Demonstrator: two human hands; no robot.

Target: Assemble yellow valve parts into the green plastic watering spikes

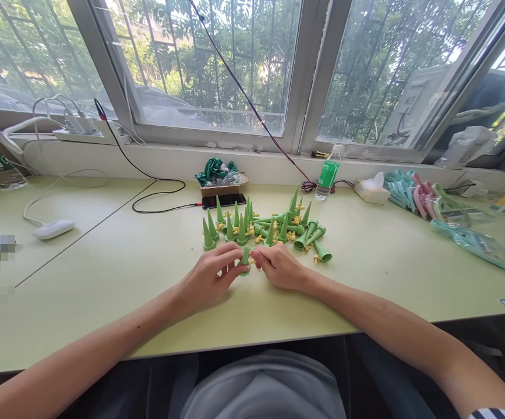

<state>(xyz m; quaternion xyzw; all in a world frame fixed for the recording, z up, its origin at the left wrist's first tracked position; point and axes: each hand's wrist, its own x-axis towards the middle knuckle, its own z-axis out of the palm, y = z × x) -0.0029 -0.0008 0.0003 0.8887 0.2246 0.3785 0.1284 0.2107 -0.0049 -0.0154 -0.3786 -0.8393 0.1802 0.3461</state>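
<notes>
My left hand (211,272) grips a green plastic watering spike (245,259) upright between thumb and fingers, just above the table. From the other side, my right hand (281,266) is closed in a pinch on a small yellow valve (253,262) at the spike's side; the fingers cover most of it. Right behind both hands stands a cluster of similar green spikes (208,235), many point up and with yellow valves on them. Several others lie on their sides at the right of the cluster, among them a spike (322,252) with its wide end facing me.
Behind the cluster lie a phone (223,201) on a cable and a small cardboard box (222,189) with green wrapping. Farther right are a water bottle (327,174), a tissue pack (372,190) and bagged coloured plastic items (475,244). A white mouse-like device (53,229) lies left.
</notes>
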